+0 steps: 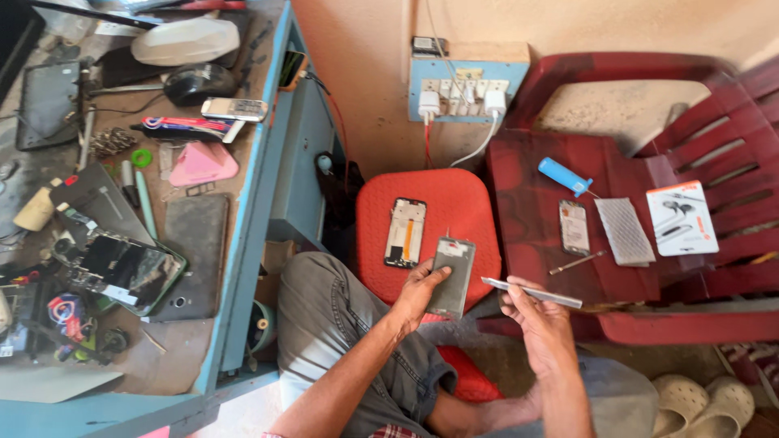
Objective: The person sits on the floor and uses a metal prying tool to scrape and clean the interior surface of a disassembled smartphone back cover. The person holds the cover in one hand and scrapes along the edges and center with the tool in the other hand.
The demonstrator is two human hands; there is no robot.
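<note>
Phone panel [452, 276], grey and flat, held in left hand [420, 292] over the near edge of the red stool [454, 203]; long axis runs near-to-far, slightly tilted, top end pointing far toward the wall. Left fingers [434, 278] closed around its lower left edge, thumb across the face. Right hand [540, 320] to the right, fingers pinched shut on a thin metal strip [531, 292]; strip lies almost level, long axis left-right, free end pointing right toward the red plastic chair [649, 113]. Strip and panel near each other, not touching. Phone frame [405, 233] lies on the stool just beyond the panel, same near-far orientation. On the chair seat: blue tube [565, 176], small phone [574, 228], grey mesh pad [625, 231], white printed card [682, 217]. Blue worktop [243, 243] at left carries opened phones and tools. Socket board [462, 93] on far wall, chargers plugged in.
</note>
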